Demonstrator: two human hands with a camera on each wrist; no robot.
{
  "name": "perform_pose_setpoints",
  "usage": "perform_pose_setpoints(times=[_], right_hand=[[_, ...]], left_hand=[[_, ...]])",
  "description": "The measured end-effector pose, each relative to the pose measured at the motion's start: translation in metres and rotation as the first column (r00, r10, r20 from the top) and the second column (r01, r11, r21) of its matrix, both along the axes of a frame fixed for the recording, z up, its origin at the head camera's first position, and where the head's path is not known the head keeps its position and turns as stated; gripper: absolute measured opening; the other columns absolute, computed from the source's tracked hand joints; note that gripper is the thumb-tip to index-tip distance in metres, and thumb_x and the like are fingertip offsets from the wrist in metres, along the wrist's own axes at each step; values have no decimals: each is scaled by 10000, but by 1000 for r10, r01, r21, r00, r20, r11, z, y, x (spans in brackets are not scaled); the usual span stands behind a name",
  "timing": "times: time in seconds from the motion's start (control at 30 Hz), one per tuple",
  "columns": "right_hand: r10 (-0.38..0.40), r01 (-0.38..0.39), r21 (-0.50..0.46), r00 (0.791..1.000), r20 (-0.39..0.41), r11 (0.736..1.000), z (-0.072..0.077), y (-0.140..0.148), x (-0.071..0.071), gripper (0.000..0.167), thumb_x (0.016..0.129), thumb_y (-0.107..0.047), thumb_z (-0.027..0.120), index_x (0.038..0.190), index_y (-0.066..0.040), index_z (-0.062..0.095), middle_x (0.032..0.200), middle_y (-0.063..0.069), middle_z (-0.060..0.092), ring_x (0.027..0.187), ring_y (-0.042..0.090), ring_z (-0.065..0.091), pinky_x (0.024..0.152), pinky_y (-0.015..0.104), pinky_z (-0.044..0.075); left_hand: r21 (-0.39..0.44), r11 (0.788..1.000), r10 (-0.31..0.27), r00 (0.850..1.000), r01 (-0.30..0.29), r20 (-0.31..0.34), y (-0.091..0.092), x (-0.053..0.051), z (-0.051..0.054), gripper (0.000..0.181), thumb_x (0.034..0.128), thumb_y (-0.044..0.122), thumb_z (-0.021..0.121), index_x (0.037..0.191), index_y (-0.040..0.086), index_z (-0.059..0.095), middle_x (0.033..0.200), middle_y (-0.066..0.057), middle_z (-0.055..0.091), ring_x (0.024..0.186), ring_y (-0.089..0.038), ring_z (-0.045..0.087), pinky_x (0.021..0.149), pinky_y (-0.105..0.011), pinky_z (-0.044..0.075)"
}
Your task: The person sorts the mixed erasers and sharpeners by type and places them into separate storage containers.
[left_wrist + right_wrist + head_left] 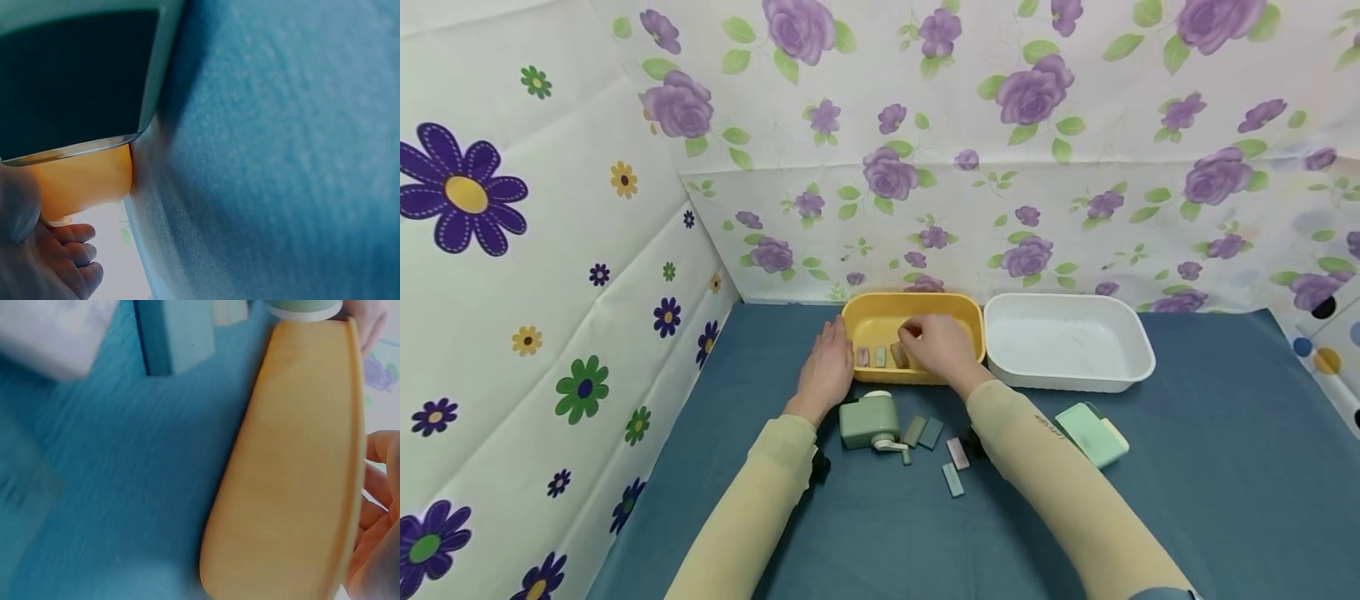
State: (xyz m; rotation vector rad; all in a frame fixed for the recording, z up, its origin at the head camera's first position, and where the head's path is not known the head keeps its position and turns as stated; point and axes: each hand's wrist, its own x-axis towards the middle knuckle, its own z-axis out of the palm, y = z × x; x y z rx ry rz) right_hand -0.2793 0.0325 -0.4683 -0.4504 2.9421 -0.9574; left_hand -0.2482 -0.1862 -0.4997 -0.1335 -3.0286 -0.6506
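A yellow tray (pixel 913 304) stands against the flowered backdrop. My left hand (pixel 827 367) rests along its left end, fingers fairly straight. Over the tray, my right hand (pixel 942 343) pinches a small brown block (pixel 898 355) at its upper end. Left of that, a pink block (pixel 862 357) and a pale green block (pixel 881 357) lie in the tray near its front wall. In the right wrist view, the tray's front wall (pixel 294 462) hides the right fingertips and the block.
A green box with a crank (pixel 870 419) stands before the tray. Beside it lie an olive block (pixel 914 431), a blue-grey block (pixel 930 433), a pink block (pixel 957 453) and a light blue block (pixel 952 480). A white tray (pixel 1067 379) and a mint-green case (pixel 1092 435) are at right.
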Motion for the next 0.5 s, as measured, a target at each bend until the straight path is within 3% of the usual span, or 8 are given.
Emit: perform_pose_setpoints(times=[0.33, 0.5], right_hand=[[-4, 2, -32, 999, -46, 1000, 17, 32, 17, 289, 1073, -352, 664, 1243, -180, 821, 1213, 7, 781, 1030, 226, 719, 934, 456, 604], [11, -11, -21, 999, -39, 1000, 22, 47, 25, 289, 1069, -350, 671, 1239, -171, 821, 1197, 10, 782, 967, 207, 715, 898, 426, 612]], left_hand=[[-14, 1000, -4, 1000, 4, 3, -1, 1, 0, 587, 1188, 215, 345, 1688, -49, 189, 1719, -229, 298, 1616, -361, 218, 1312, -496, 209], [-17, 1000, -12, 1000, 12, 4, -1, 0, 1, 589, 1186, 210, 342, 1683, -64, 185, 1715, -249, 291, 1613, -379, 217, 1309, -512, 212]])
